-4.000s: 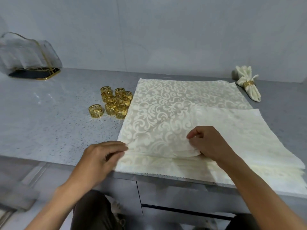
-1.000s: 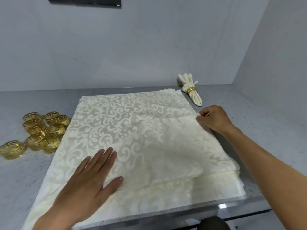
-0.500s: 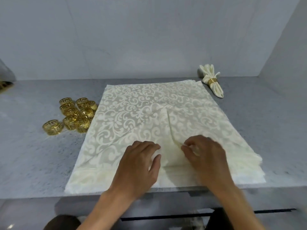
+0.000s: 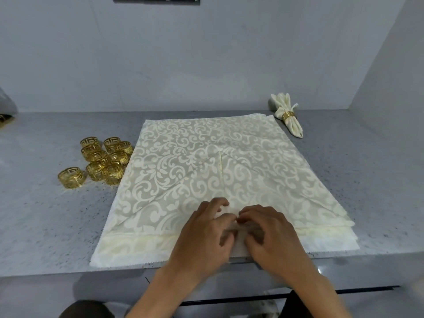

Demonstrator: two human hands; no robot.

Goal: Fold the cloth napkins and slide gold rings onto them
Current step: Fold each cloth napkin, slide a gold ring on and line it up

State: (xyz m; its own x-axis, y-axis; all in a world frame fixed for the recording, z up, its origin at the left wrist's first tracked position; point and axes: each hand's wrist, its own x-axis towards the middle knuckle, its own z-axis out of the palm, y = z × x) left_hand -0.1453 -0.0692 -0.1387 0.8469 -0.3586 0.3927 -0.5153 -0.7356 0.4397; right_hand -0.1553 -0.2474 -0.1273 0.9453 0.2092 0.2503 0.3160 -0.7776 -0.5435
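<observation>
**Both corners folded in; you are gathering the near point**

Your left hand (image 4: 204,232) and right hand (image 4: 268,235) now sit side by side at the near middle of the top napkin (image 4: 183,171); a second ago the left lay flat on the cloth and the right held the far right corner out at the side; that corner has since come across, so two flaps meet along a centre seam (image 4: 220,171) running away from you. The fingers (image 4: 220,203) of both hands are curled and pinching the cloth where the flaps meet; the exact grip is partly hidden by your knuckles.

The napkin lies on top of the stack (image 4: 332,239) at the near edge of the counter (image 4: 46,214); the loose rings (image 4: 105,161) wait in a cluster just left of the stack; one finished napkin (image 4: 289,115) with its ring lies at the far right.

I judge the folding about done; next comes bunching the point and reaching left for a ring; mind you lift only the top layer.
</observation>
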